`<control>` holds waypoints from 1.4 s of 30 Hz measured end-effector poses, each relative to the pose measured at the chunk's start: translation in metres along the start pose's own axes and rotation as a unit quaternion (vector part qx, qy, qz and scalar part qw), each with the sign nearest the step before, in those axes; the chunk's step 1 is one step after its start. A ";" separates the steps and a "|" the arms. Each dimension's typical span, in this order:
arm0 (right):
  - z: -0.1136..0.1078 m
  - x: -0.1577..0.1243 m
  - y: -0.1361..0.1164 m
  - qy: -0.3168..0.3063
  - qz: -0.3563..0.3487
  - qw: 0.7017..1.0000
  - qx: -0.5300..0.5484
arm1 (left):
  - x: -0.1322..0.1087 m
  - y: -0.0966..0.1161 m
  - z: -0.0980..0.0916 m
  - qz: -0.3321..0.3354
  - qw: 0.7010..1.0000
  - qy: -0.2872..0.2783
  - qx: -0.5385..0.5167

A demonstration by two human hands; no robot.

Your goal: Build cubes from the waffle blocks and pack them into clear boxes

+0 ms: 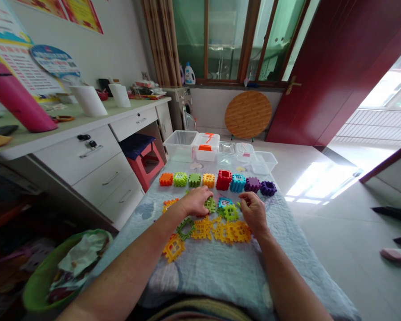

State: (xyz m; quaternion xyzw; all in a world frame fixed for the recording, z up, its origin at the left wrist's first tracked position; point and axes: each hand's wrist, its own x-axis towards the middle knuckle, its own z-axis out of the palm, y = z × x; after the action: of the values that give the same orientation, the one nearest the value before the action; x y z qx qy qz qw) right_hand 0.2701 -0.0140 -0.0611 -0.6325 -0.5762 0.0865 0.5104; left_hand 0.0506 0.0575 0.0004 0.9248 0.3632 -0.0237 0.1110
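Left hand (194, 200) fingers curled onto a green tile (210, 204) mid-table, likely pinching it. Right hand (253, 211) loosely closed beside the green block (231, 212); grip unclear. Yellow tiles (220, 230) just below.

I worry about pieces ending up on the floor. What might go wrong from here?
The dark purple cube ends the row close to the right edge of the table; a nudge might knock it off. The loose yellow piece lies near the left edge, with the green basket below, and might slide off. The left hand and right hand rest among the flat pieces; a forearm sweep may scatter them.
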 end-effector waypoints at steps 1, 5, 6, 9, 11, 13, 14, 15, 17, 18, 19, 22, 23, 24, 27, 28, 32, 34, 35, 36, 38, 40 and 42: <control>0.000 0.000 0.000 0.000 0.000 1.000 0.002 | 0.003 0.000 0.001 -0.002 1.000 -0.010 0.008; 0.000 0.000 -0.001 0.004 -0.006 1.000 0.003 | 0.010 0.000 0.005 -0.004 0.998 -0.040 0.039; 0.000 0.000 -0.001 0.004 -0.007 1.000 0.000 | 0.012 0.000 0.005 -0.005 0.998 -0.045 0.045; -0.001 0.000 -0.003 0.004 -0.008 1.000 -0.002 | 0.015 0.001 0.007 -0.003 0.998 -0.046 0.052; -0.001 0.000 -0.004 0.004 -0.006 1.000 0.000 | 0.017 0.000 0.009 0.002 0.997 -0.044 0.056; -0.001 0.000 -0.004 0.004 -0.006 1.000 0.002 | 0.019 0.000 0.011 0.007 0.997 -0.043 0.060; -0.001 0.000 -0.003 0.004 -0.006 1.000 0.003 | 0.020 -0.001 0.011 0.008 0.997 -0.042 0.061; -0.001 0.000 -0.003 0.005 -0.005 1.000 0.004 | 0.021 -0.001 0.012 0.007 0.997 -0.040 0.060; -0.001 0.001 -0.003 0.007 -0.005 1.000 0.006 | 0.021 -0.001 0.012 0.007 0.998 -0.037 0.055; -0.001 0.001 -0.003 0.008 -0.005 1.000 0.007 | 0.021 0.000 0.012 0.007 0.998 -0.036 0.052; -0.001 0.001 -0.003 0.008 -0.006 1.000 0.007 | 0.020 0.001 0.011 0.007 0.998 -0.034 0.050; -0.001 0.002 -0.003 0.010 -0.010 1.000 0.004 | 0.016 0.002 0.009 0.009 0.999 -0.018 0.044; -0.002 0.002 -0.003 0.011 -0.012 1.000 0.003 | 0.013 0.002 0.007 0.013 0.999 -0.008 0.039; -0.002 0.002 -0.003 0.012 -0.012 1.000 0.001 | 0.009 0.000 0.004 0.019 0.999 0.005 0.033; -0.003 0.001 -0.004 0.013 -0.009 1.000 0.000 | -0.001 -0.014 -0.008 0.028 0.998 0.056 0.013; -0.003 0.001 -0.005 0.013 -0.009 1.000 0.001 | -0.003 -0.022 -0.014 0.023 0.997 0.074 0.011; -0.003 0.000 -0.008 0.008 -0.013 1.000 0.004 | -0.001 -0.058 -0.035 -0.019 0.992 0.128 0.008; -0.003 0.000 -0.008 0.005 -0.018 1.000 0.003 | 0.007 -0.075 -0.041 -0.031 0.991 0.128 0.006; -0.003 0.000 -0.008 0.003 -0.019 1.000 0.003 | 0.013 -0.082 -0.042 -0.034 0.992 0.123 0.006; -0.002 0.000 -0.007 0.002 -0.019 1.000 0.004 | 0.019 -0.088 -0.043 -0.035 0.993 0.117 0.005; -0.002 -0.001 -0.005 0.003 -0.015 1.000 0.006 | 0.030 -0.097 -0.041 -0.032 0.994 0.104 0.003; -0.002 -0.001 -0.003 0.004 -0.008 1.000 0.010 | 0.040 -0.104 -0.038 -0.025 0.995 0.093 -0.001; -0.002 -0.001 -0.002 0.003 -0.006 1.000 0.012 | 0.048 -0.109 -0.035 -0.019 0.996 0.082 -0.002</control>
State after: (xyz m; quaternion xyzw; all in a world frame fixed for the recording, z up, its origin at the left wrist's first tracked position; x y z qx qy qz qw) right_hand 0.2698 -0.0161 -0.0594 -0.6233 -0.5774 0.0881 0.5199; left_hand 0.0110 0.1745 0.0082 0.9161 0.3891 0.0507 0.0827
